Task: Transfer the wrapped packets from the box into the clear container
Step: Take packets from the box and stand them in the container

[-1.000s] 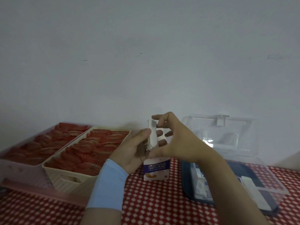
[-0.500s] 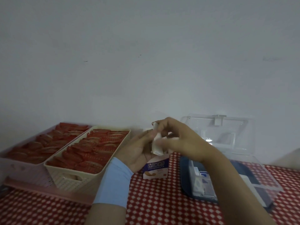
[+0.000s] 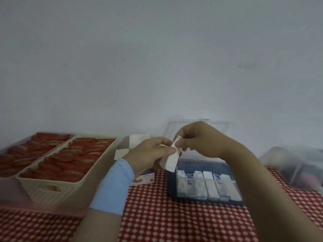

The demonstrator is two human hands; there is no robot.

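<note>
My left hand (image 3: 150,154) and my right hand (image 3: 201,138) both hold a small stack of white wrapped packets (image 3: 171,162) above the table's middle. The left fingers curl round the stack's lower part, and the right fingers pinch its top edge. Below the left wrist lies the small white and purple box (image 3: 145,178), mostly hidden by my hand. To the right stands the clear container (image 3: 172,186) with a dark blue base and its lid raised behind; several white and blue packets (image 3: 208,184) lie in rows inside it.
A cream basket (image 3: 57,189) and a pink tray (image 3: 10,180), both full of red packets, stand at the left. An open white carton (image 3: 132,144) sits behind my left hand. A frosted plastic tub (image 3: 300,168) is at the right. The table has a red checked cloth (image 3: 174,220).
Both hands dropped and shifted right with the packets, now over the container's left edge. The view tilted down, showing more of the container's contents.
</note>
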